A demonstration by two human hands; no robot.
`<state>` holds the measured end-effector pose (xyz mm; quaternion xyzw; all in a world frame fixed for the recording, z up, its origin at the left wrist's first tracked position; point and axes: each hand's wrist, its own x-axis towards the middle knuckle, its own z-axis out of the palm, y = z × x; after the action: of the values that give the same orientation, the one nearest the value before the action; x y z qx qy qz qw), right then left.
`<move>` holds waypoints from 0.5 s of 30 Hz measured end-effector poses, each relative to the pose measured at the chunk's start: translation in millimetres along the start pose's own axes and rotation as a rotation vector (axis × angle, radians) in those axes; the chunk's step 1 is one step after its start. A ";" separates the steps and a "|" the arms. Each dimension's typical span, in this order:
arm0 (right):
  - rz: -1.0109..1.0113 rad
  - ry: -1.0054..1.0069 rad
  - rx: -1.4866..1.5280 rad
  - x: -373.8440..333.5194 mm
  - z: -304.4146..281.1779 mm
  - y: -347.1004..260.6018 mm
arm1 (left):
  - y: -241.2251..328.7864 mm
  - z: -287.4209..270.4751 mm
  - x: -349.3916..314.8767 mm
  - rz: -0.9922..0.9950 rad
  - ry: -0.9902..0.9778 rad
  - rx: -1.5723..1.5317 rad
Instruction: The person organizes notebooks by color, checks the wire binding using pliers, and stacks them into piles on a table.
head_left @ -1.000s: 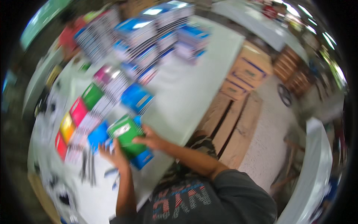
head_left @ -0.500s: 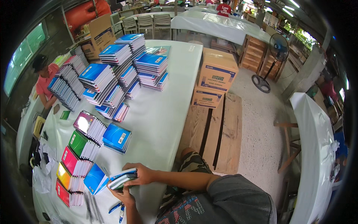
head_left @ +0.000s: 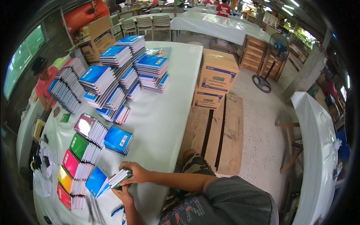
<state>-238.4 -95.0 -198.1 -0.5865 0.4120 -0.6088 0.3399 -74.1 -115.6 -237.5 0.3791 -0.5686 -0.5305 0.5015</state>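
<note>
Close to the table's near edge, a small bundle of spiral notebooks (head_left: 120, 179) is gripped between both my hands, its white page edges facing up. My right hand (head_left: 135, 173) wraps the bundle from the right, while my left hand (head_left: 123, 194) holds it from below. Just left of it a blue notebook (head_left: 96, 182) lies partly open. Beyond that stands a row of notebook stacks, with a red stack (head_left: 64, 195), a yellow stack (head_left: 66, 178), a pink stack (head_left: 71, 161) and a green stack (head_left: 79, 145) among them. A short blue stack (head_left: 117, 138) sits apart.
Tall notebook piles (head_left: 95, 77) fill the table's far left. Loose wire coils (head_left: 93, 210) and a blue pen (head_left: 117, 211) lie by my left forearm. Cartons (head_left: 219, 69) stand on a wooden pallet (head_left: 230, 138) to the right. Across the table sits a person in pink (head_left: 44, 84).
The bundle in my hands has tilted: its blue top cover has turned out of sight and the page edges now face up. My right hand has shifted slightly left.
</note>
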 end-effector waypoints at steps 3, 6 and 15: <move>0.021 0.145 0.002 -4.6 -1.8 9.2 | 5.0 19.6 -8.4 -0.049 -0.012 -0.134; 0.086 0.054 0.214 -6.2 -6.4 0.2 | 12.1 19.3 -14.3 -0.109 -0.028 -0.163; 0.395 -0.024 0.459 -4.3 -11.1 29.2 | 70.8 24.6 -2.8 -0.111 -0.253 0.213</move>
<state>-251.1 -102.6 -225.9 -0.4099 0.3658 -0.6012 0.5803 -90.3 -96.8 -166.7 0.3910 -0.6584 -0.5376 0.3530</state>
